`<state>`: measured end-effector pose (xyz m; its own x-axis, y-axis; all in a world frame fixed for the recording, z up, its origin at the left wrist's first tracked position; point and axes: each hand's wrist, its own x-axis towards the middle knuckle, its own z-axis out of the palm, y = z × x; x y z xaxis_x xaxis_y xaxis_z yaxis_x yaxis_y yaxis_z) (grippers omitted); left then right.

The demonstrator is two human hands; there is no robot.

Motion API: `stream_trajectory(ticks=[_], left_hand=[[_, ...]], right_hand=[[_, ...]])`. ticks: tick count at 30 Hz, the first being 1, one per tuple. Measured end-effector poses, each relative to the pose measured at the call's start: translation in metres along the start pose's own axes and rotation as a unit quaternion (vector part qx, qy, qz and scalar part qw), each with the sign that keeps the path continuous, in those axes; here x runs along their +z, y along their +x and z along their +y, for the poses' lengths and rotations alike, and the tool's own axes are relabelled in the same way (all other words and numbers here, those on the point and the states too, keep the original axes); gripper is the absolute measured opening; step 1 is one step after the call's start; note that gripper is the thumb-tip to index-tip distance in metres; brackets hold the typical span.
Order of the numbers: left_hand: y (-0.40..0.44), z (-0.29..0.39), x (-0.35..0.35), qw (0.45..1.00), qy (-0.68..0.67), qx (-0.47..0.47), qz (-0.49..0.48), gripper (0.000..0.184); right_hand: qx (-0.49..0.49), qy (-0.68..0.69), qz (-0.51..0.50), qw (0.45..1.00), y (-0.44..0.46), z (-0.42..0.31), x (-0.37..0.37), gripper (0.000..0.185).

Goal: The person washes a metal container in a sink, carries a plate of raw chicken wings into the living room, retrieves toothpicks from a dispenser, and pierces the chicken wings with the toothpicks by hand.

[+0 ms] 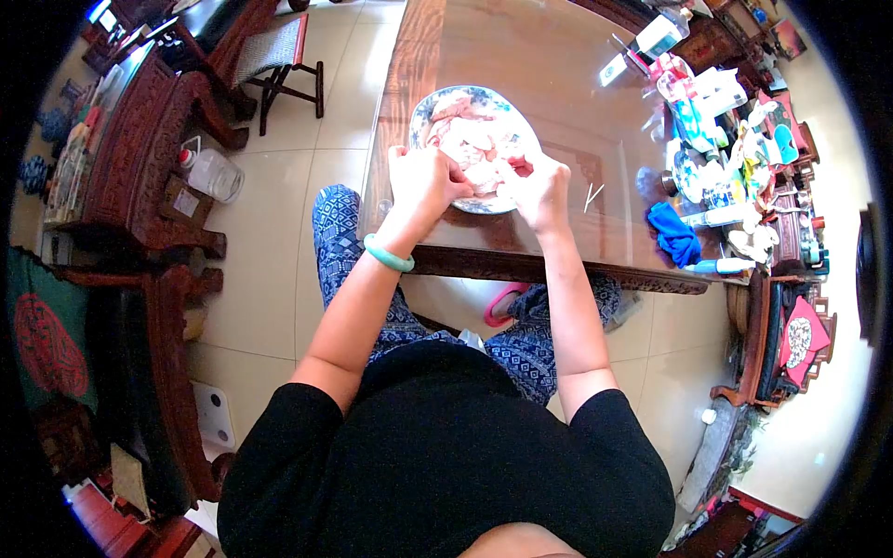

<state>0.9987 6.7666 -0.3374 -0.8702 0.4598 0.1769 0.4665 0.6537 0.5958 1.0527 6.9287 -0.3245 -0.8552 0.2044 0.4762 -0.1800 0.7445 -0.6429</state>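
Observation:
A blue-and-white patterned plate point(419, 119) lies near the table's front edge, heaped with pale pink pieces point(474, 139) that look like raw meat. My left hand point(423, 184), with a green bangle point(388, 254) on its wrist, is over the plate's near left side, fingers curled in. Opposite it, my right hand point(541, 191) is at the near right rim, its thumb and fingertips pinched together beside a pale piece. Whatever is between the fingertips of either hand is too small to make out. Two thin white sticks point(593, 197) lie on the table right of my right hand.
The wooden table point(577, 102) has a glossy top. On its right side are a blue cloth point(673, 234), a bottle point(662, 33) and many packets. A stool point(270, 56) and a large plastic jug point(214, 174) stand on the floor to the left.

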Motion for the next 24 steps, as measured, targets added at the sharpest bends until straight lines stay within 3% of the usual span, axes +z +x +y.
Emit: stream_trajectory(ticks=[3, 6, 10, 14, 16, 18, 20, 22, 24], left_hand=[[0.0, -0.001, 0.0, 1.0, 0.001, 0.001, -0.012, 0.015], [0.0, -0.002, 0.001, 1.0, -0.003, 0.002, -0.007, 0.015], [0.0, 0.0, 0.001, 1.0, 0.015, -0.004, -0.015, 0.015], [0.0, -0.003, 0.006, 1.0, -0.02, 0.006, 0.016, 0.012], [0.0, -0.003, 0.005, 1.0, -0.016, 0.004, 0.017, 0.012], [-0.001, -0.001, 0.005, 1.0, -0.013, 0.01, 0.016, 0.012], [0.0, 0.0, 0.005, 1.0, -0.006, -0.01, -0.012, 0.017], [-0.003, 0.005, 0.002, 1.0, 0.02, -0.011, -0.008, 0.017], [-0.006, 0.013, -0.001, 0.999, 0.048, -0.008, -0.002, 0.017]], right_hand=[[-0.001, 0.002, -0.016, 1.0, 0.002, 0.0, -0.002, 0.016], [0.07, 0.058, 0.004, 0.996, 0.006, -0.011, -0.01, 0.017], [-0.026, -0.015, -0.008, 1.0, 0.0, 0.006, -0.002, 0.016], [0.046, 0.006, 0.0, 0.999, 0.003, -0.008, -0.015, 0.017], [0.09, 0.083, 0.001, 0.992, 0.001, -0.013, -0.019, 0.017], [0.001, 0.02, -0.007, 1.0, -0.008, 0.002, -0.001, 0.014], [0.011, 0.009, -0.008, 1.0, -0.005, -0.002, -0.008, 0.011], [0.099, 0.087, 0.008, 0.991, -0.006, -0.007, -0.017, 0.01], [0.126, 0.199, 0.083, 0.968, -0.005, -0.007, -0.025, 0.008]])
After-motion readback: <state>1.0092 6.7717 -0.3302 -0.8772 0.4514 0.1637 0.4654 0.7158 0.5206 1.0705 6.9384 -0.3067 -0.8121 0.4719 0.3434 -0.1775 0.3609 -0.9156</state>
